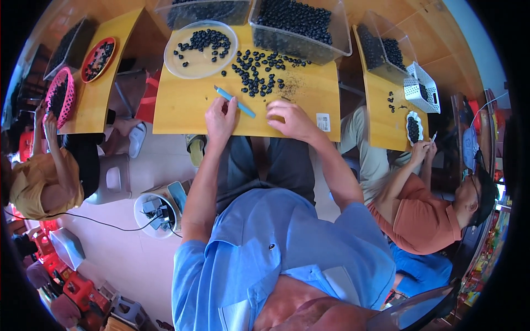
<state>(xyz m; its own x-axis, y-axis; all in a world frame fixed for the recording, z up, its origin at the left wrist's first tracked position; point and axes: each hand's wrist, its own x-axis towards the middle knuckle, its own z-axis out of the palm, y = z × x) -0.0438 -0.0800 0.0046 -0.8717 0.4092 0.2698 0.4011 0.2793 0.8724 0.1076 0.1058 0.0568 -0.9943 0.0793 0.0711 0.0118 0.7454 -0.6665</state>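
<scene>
My left hand [221,119] is at the table's front edge. Its fingers are pressed together, and whatever they may pinch is hidden. Against those fingertips lies a slim teal tool [245,110], shaped like a pen or craft knife, slanting across the wood; whether I grip it is unclear. To the right, my right hand [292,118] hovers low over the tabletop, fingers bent and thumb apart, with nothing visible in them. Loose round black pieces [256,83], like beads or berries, are scattered beyond both hands. Dark crumbs [292,85] lie near my right hand.
A round clear tray [172,65] and a clear plastic bin [301,47] of black pieces stand on the yellow table [182,110]. People sit at side tables, left [41,182] and right [419,215]. A white bucket [144,225] with a cable stands on the floor.
</scene>
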